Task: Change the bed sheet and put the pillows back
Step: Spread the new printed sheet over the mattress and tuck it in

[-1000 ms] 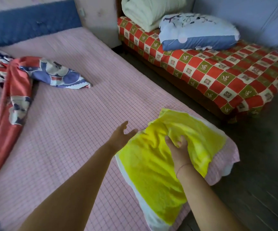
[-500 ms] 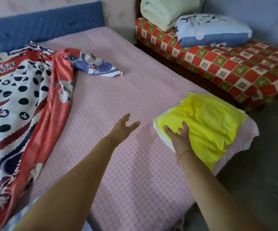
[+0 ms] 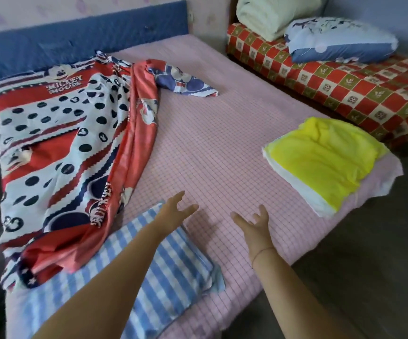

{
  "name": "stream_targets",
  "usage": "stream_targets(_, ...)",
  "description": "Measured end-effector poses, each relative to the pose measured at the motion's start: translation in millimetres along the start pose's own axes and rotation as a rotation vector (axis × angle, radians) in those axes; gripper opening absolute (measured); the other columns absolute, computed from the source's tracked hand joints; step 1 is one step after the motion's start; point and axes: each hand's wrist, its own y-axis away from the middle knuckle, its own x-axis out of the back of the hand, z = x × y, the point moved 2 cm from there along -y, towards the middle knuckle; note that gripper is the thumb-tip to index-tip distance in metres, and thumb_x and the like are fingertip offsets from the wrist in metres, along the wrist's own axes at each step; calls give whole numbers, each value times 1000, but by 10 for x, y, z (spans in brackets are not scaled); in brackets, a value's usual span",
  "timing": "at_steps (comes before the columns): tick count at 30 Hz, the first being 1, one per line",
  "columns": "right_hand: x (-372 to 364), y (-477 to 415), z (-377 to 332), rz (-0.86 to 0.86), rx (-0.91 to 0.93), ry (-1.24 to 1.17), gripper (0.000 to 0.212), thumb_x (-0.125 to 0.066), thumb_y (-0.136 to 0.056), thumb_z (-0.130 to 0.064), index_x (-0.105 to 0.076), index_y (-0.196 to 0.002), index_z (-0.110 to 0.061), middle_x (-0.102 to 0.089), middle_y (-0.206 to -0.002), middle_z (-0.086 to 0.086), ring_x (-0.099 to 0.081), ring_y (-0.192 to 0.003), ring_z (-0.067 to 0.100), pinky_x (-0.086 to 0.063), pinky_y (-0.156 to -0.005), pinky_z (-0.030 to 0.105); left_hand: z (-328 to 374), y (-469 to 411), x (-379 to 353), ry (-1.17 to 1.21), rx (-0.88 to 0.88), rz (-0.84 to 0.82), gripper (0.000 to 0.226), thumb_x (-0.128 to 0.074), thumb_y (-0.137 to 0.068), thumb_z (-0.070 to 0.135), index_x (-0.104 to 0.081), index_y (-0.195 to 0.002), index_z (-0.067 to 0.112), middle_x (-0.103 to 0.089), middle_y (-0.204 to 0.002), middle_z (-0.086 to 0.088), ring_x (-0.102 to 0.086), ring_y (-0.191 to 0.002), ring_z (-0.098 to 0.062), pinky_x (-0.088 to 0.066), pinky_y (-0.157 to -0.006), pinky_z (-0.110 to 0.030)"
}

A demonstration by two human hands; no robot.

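At lower centre, the left hand (image 3: pixel 173 211) and right hand (image 3: pixel 254 223) reach out apart over a pink checked bed (image 3: pixel 210 143), fingers loosely spread, holding nothing. A yellow pillow (image 3: pixel 325 162) lies at the right edge. A blue striped pillow (image 3: pixel 173 265) lies at lower left, and a red cartoon sheet (image 3: pixel 63 155) is crumpled across the left side.

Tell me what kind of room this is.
Most likely a bedroom: a wide bed with a blue padded headboard, a yellow-covered pillow and a striped pillow on it, and a folded quilt on a second bed beside it.
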Motion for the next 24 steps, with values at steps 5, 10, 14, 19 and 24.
stream_targets(5,-337,509,642,-71,-53,31,94,-71,-85,-22,-5,-151,-36,-16,-159,3,-28,-142,27,-35,-110,46,-575,601,275,-50,43,89,77,-66,-88,45,-30,-152,22,-30,-157,-1,-28,-144,-19,-25,-115,-35)
stream_targets(10,-692,1017,1322,-101,-93,55,96,-76,-80,-26,-11,-150,-32,-26,-154,6,-36,-137,27,-39,-108,48,-1172,1127,609,-84,112,76,81,-65,-86,52,-29,-152,23,-27,-158,0,-27,-144,-20,-26,-117,-41)
stream_targets(14,-1083,1344,1807,-76,-153,156,100,-77,-79,-29,-8,-152,-27,-21,-157,8,-31,-140,28,-36,-110,45,-1692,1347,1020,-164,190,97,79,-64,-87,52,-30,-152,21,-26,-158,-1,-25,-145,-21,-24,-118,-40)
stream_targets(19,-1537,1574,2333,68,-230,197,106,-80,-75,-29,-8,-153,-21,-21,-156,12,-31,-140,31,-35,-108,44,-2379,1309,1465,-204,292,25,81,-63,-88,52,-27,-152,19,-22,-160,-2,-25,-145,-22,-27,-115,-36)
stream_targets(24,-1895,1541,2740,285,-360,55,93,-80,-76,-20,-22,-148,-6,-35,-149,19,-41,-133,34,-39,-104,42,-2849,936,1672,-387,230,-108,110,-54,-70,83,-25,-153,18,-29,-157,-1,-30,-142,-22,-27,-116,-45)
